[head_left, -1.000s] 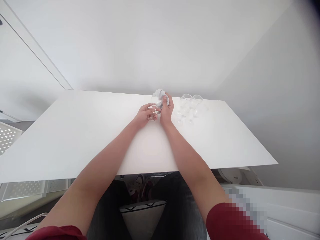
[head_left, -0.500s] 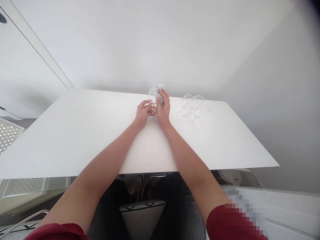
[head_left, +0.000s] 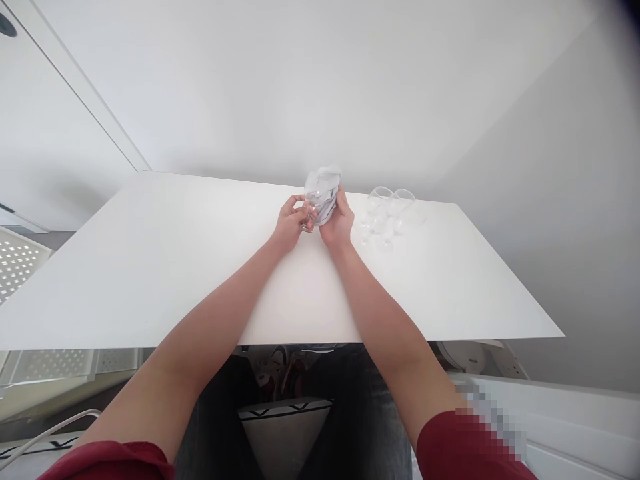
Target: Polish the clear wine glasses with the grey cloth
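Over the far middle of the white table (head_left: 150, 267) both my hands hold one clear stemmed glass (head_left: 314, 190). My left hand (head_left: 291, 222) pinches its stem and foot from the left, fingers closed. My right hand (head_left: 338, 220) presses a crumpled white cloth (head_left: 326, 197) against the bowl of the glass, fingers wrapped round it. The cloth covers much of the bowl.
Two more clear stemmed glasses (head_left: 390, 208) stand close together on the table just right of my right hand, near the wall. A perforated white rack (head_left: 20, 257) sits beyond the table's left edge, and a white cabinet (head_left: 550, 427) at lower right.
The glass and cloth have risen slightly and tilted, and my right hand has turned round the bowl. My left hand has closed tighter on the stem.
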The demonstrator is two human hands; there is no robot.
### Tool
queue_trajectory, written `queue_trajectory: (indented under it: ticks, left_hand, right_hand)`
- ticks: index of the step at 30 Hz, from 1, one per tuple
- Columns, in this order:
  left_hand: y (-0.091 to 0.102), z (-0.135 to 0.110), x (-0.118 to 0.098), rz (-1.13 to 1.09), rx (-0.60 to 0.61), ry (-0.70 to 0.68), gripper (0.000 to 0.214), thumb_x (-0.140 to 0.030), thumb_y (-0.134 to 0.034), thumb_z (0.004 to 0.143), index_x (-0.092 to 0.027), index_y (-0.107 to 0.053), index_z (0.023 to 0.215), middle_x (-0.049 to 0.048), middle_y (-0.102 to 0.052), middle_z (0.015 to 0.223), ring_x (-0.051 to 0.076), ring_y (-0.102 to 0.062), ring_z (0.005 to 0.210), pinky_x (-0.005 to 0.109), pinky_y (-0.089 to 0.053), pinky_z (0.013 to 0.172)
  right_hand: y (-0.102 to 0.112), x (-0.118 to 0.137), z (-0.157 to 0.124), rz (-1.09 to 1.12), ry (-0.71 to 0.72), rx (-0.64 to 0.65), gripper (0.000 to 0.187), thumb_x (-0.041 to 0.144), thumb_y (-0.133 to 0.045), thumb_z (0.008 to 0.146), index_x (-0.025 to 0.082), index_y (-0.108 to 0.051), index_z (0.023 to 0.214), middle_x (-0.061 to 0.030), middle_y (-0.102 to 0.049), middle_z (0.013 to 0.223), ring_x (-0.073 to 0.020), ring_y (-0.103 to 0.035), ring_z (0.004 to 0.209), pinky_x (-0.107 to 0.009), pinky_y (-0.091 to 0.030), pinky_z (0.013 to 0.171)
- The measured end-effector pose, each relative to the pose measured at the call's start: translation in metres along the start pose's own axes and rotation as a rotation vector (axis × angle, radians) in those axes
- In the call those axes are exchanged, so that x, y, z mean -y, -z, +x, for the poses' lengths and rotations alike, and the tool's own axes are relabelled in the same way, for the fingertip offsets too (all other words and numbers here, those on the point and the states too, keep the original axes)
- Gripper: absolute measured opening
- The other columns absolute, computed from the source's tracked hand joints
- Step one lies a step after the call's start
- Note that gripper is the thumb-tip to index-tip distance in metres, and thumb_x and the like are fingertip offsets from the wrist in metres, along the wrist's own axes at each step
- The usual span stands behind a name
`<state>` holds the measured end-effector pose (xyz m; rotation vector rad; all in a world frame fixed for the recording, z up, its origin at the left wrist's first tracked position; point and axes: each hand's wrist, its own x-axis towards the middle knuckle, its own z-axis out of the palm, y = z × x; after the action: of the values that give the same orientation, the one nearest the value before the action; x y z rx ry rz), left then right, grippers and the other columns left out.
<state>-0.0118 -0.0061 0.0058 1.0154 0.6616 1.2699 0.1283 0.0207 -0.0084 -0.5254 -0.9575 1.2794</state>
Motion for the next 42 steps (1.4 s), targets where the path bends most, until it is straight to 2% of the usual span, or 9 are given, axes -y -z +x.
queue_trajectory:
  ticks: [2, 6, 10, 14, 17, 26, 32, 38, 42]
  left_hand:
    - [0.001, 0.001, 0.001, -0.001, -0.059, 0.006, 0.040, -0.048, -0.085, 0.088, -0.023, -0.058, 0.102, -0.0016, -0.069, 0.083, 0.007, -0.057, 0.057, 0.025, -0.051, 0.060]
    - [0.001, 0.001, 0.003, 0.085, -0.154, 0.039, 0.031, -0.046, -0.078, 0.096, -0.022, -0.058, 0.099, -0.0013, -0.068, 0.085, 0.006, -0.055, 0.057, 0.026, -0.055, 0.065]
    - [0.001, -0.001, 0.006, 0.355, -0.174, -0.055, 0.025, -0.043, -0.070, 0.101, -0.021, -0.061, 0.094, -0.0022, -0.065, 0.074, 0.008, -0.053, 0.050, 0.027, -0.052, 0.059]
    - [0.000, -0.004, 0.008, 0.542, -0.164, -0.149, 0.018, -0.034, -0.071, 0.099, -0.021, -0.061, 0.090, -0.0024, -0.066, 0.070, 0.009, -0.052, 0.048, 0.028, -0.043, 0.053]
    - [-0.002, -0.006, 0.007, 0.561, -0.156, -0.156, 0.017, -0.031, -0.074, 0.096, -0.021, -0.062, 0.090, -0.0023, -0.066, 0.068, 0.010, -0.051, 0.046, 0.029, -0.040, 0.052]
    - [0.000, -0.010, 0.006, 0.613, -0.025, -0.140, 0.021, -0.037, -0.073, 0.094, -0.019, -0.066, 0.085, 0.0001, -0.064, 0.063, 0.011, -0.051, 0.043, 0.031, -0.043, 0.052]
    - [0.002, -0.008, 0.012, 0.677, -0.035, -0.155, 0.018, -0.034, -0.080, 0.085, -0.018, -0.073, 0.080, 0.0020, -0.066, 0.059, 0.013, -0.051, 0.049, 0.030, -0.040, 0.054]
    - [0.007, -0.009, 0.007, 0.621, -0.052, -0.105, 0.029, -0.041, -0.087, 0.082, -0.014, -0.080, 0.089, 0.0048, -0.070, 0.063, 0.010, -0.047, 0.045, 0.029, -0.039, 0.049]
    - [0.010, -0.011, 0.000, 0.517, 0.054, -0.069, 0.041, -0.055, -0.089, 0.082, -0.015, -0.081, 0.087, 0.0067, -0.072, 0.068, 0.008, -0.047, 0.043, 0.029, -0.039, 0.047]
  right_hand:
    - [0.001, -0.003, 0.002, -0.123, 0.113, -0.007, 0.047, 0.062, -0.060, 0.100, 0.030, -0.068, 0.134, -0.0066, -0.076, 0.117, -0.0255, -0.076, 0.095, -0.047, -0.068, 0.081]
    - [0.000, -0.004, 0.001, -0.433, 0.254, 0.005, 0.040, 0.062, -0.062, 0.098, 0.028, -0.078, 0.112, -0.0083, -0.075, 0.134, -0.0261, -0.072, 0.106, -0.047, -0.063, 0.091]
    - [-0.005, 0.002, -0.006, -0.654, 0.388, 0.068, 0.025, 0.052, -0.066, 0.100, 0.032, -0.080, 0.097, -0.0031, -0.077, 0.126, -0.0266, -0.068, 0.123, -0.047, -0.057, 0.108]
    - [-0.005, 0.008, -0.007, -0.691, 0.471, 0.060, 0.018, 0.044, -0.065, 0.101, 0.033, -0.077, 0.096, -0.0026, -0.076, 0.124, -0.0263, -0.064, 0.131, -0.048, -0.052, 0.116]
    - [-0.006, 0.009, -0.009, -0.641, 0.454, 0.049, 0.018, 0.040, -0.062, 0.102, 0.031, -0.076, 0.097, -0.0044, -0.074, 0.125, -0.0261, -0.066, 0.125, -0.047, -0.054, 0.110]
    - [-0.013, 0.001, -0.013, -0.712, 0.472, -0.193, 0.023, 0.038, -0.051, 0.104, 0.027, -0.070, 0.098, -0.0077, -0.071, 0.122, -0.0247, -0.067, 0.120, -0.043, -0.054, 0.106]
    - [-0.010, -0.007, -0.009, -0.820, 0.433, -0.366, 0.021, 0.030, -0.052, 0.095, 0.028, -0.072, 0.090, -0.0042, -0.076, 0.108, -0.0233, -0.070, 0.106, -0.040, -0.055, 0.099]
    - [0.007, -0.002, 0.006, -0.509, 0.217, -0.282, 0.019, 0.033, -0.056, 0.088, 0.025, -0.073, 0.087, -0.0039, -0.076, 0.096, -0.0225, -0.071, 0.095, -0.037, -0.059, 0.088]
    - [0.015, -0.003, 0.013, -0.292, 0.128, -0.344, 0.028, 0.049, -0.054, 0.095, 0.025, -0.060, 0.080, -0.0025, -0.065, 0.081, -0.0204, -0.067, 0.077, -0.036, -0.059, 0.071]
